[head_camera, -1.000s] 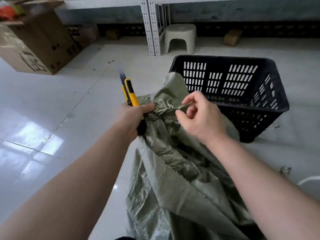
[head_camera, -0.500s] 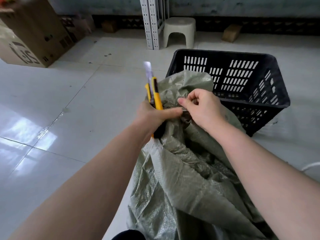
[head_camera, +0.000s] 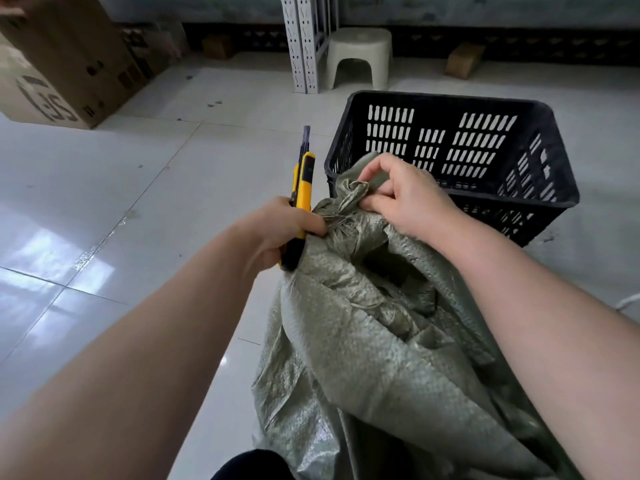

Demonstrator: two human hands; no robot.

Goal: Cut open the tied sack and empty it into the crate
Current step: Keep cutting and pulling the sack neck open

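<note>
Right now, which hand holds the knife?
The left hand: it grips the yellow knife, blade up, beside the sack's tied neck. The right hand holds no tool; its fingers pinch the bunched sack top.

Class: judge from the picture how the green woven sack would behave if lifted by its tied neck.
Probably floppy: the sack folds and sags in deep creases. Likely slippery, as its woven surface looks glossy. Perhaps lightly filled, since its side caves in; contents are hidden.
</note>
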